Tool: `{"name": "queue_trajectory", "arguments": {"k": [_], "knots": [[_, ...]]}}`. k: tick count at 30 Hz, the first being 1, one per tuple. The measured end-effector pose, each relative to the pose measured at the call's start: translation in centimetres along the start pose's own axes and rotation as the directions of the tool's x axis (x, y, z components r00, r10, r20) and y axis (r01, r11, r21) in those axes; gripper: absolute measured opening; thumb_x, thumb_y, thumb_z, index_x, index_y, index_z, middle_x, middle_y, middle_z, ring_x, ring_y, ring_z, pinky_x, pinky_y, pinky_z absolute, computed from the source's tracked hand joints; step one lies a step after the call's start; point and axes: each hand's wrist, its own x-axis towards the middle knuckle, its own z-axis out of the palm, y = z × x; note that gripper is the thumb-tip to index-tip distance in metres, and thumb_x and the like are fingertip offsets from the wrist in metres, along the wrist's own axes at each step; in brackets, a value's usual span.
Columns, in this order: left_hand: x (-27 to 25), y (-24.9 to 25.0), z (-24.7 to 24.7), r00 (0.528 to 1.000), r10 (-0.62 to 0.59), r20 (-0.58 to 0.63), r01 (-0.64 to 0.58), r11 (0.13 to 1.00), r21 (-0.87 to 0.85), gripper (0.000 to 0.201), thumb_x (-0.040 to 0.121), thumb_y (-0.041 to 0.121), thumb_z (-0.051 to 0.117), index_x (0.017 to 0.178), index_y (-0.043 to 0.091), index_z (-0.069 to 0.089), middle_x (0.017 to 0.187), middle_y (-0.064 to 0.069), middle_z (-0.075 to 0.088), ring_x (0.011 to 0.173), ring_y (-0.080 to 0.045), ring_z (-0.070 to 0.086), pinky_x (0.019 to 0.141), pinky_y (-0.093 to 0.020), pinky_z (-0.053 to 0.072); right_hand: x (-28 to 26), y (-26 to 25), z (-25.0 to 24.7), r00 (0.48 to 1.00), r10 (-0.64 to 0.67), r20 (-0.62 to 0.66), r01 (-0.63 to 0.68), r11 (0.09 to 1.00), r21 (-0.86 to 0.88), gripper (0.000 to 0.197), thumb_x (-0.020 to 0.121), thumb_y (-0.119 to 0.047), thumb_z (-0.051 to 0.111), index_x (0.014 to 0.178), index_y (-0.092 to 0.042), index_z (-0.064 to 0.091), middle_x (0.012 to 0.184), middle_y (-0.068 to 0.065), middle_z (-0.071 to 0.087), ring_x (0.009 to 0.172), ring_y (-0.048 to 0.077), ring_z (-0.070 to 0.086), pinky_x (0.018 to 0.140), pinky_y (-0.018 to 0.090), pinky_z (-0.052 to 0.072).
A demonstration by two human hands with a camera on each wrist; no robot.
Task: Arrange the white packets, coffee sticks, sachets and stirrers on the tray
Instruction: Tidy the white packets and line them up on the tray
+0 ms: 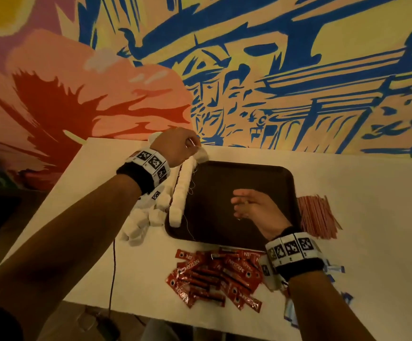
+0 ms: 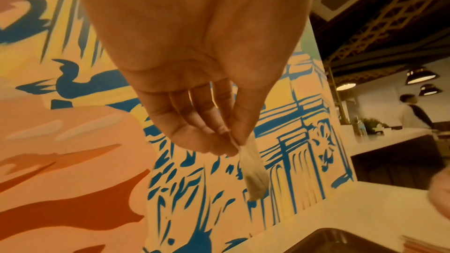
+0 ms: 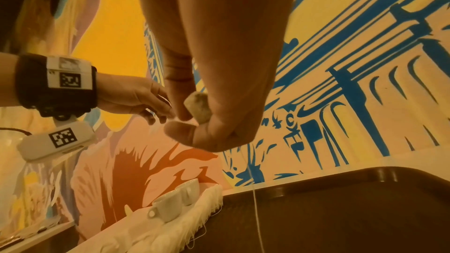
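A dark brown tray lies on the white table. Along its left edge runs a row of white packets with loose threads, also in the right wrist view as the white packets. More white packets are heaped left of the tray. My left hand is raised over the tray's far left corner, pinching one white packet by its top so that it dangles. My right hand hovers over the tray's middle, fingers loosely curled. A thin thread hangs below it; whether it is pinched is unclear.
Red coffee sticks are piled in front of the tray. Reddish stirrers lie to its right. Blue-and-white sachets lie beyond my right wrist. White cups stand at the far left corner. A painted wall backs the table.
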Motion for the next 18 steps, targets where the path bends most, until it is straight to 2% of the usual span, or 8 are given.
{"name": "queue_trajectory", "arguments": {"k": [2, 4, 8, 11, 14, 18], "knots": [[2.5, -0.7, 0.5, 1.000, -0.031, -0.006, 0.031, 0.999, 0.034, 0.010, 0.092, 0.029, 0.065, 0.101, 0.026, 0.071, 0.095, 0.010, 0.066, 0.087, -0.010, 0.060, 0.079, -0.030, 0.050, 1.4, -0.3, -0.5, 0.999, 0.031, 0.011, -0.031, 0.998, 0.049, 0.031, 0.096, 0.004, 0.056, 0.116, -0.014, 0.070, 0.117, 0.009, 0.069, 0.103, 0.023, 0.070, 0.096, 0.039, 0.057], [4.8, -1.4, 1.4, 0.999, -0.053, 0.015, 0.051, 0.995, 0.090, 0.009, 0.092, 0.028, 0.065, 0.100, 0.028, 0.070, 0.098, 0.010, 0.067, 0.090, -0.012, 0.060, 0.080, -0.031, 0.051, 2.5, -0.9, -0.8, 0.998, 0.059, 0.036, -0.062, 0.993, 0.105, 0.033, 0.097, 0.007, 0.048, 0.112, -0.010, 0.072, 0.120, 0.012, 0.068, 0.110, 0.027, 0.068, 0.095, 0.038, 0.056], [8.5, -2.7, 4.3, 0.987, -0.113, 0.115, 0.090, 0.978, 0.188, 0.007, 0.092, 0.028, 0.065, 0.097, 0.030, 0.070, 0.104, 0.009, 0.068, 0.097, -0.015, 0.061, 0.087, -0.035, 0.053, 4.3, -1.4, -1.0, 0.993, 0.106, 0.050, -0.112, 0.983, 0.143, 0.041, 0.095, 0.008, 0.039, 0.107, -0.006, 0.075, 0.121, 0.015, 0.068, 0.110, 0.028, 0.067, 0.099, 0.040, 0.056], [10.4, -3.4, 6.8, 0.962, -0.164, 0.220, 0.106, 0.961, 0.257, 0.005, 0.092, 0.030, 0.065, 0.097, 0.032, 0.067, 0.105, 0.009, 0.064, 0.096, -0.016, 0.061, 0.087, -0.035, 0.054, 5.3, -2.0, -1.3, 0.989, 0.138, 0.051, -0.145, 0.971, 0.188, 0.037, 0.097, 0.005, 0.039, 0.111, -0.001, 0.073, 0.120, 0.018, 0.067, 0.108, 0.028, 0.067, 0.093, 0.037, 0.057], [11.9, -4.5, 9.1, 0.918, -0.236, 0.318, 0.141, 0.945, 0.295, 0.013, 0.085, 0.035, 0.073, 0.097, 0.033, 0.068, 0.105, 0.006, 0.063, 0.096, -0.020, 0.060, 0.087, -0.035, 0.054, 6.1, -2.3, -1.8, 0.986, 0.160, 0.053, -0.167, 0.960, 0.226, 0.032, 0.105, -0.006, 0.040, 0.117, -0.001, 0.070, 0.120, 0.020, 0.066, 0.103, 0.028, 0.066, 0.085, 0.035, 0.058], [13.6, -6.0, 11.5, 0.889, -0.276, 0.366, 0.176, 0.942, 0.285, 0.014, 0.080, 0.033, 0.078, 0.090, 0.034, 0.068, 0.103, 0.005, 0.066, 0.093, -0.020, 0.062, 0.082, -0.032, 0.054, 7.4, -2.1, -2.5, 0.980, 0.188, 0.066, -0.199, 0.954, 0.226, 0.030, 0.107, -0.017, 0.044, 0.121, -0.005, 0.068, 0.118, 0.018, 0.067, 0.094, 0.023, 0.068, 0.074, 0.031, 0.058]]}}
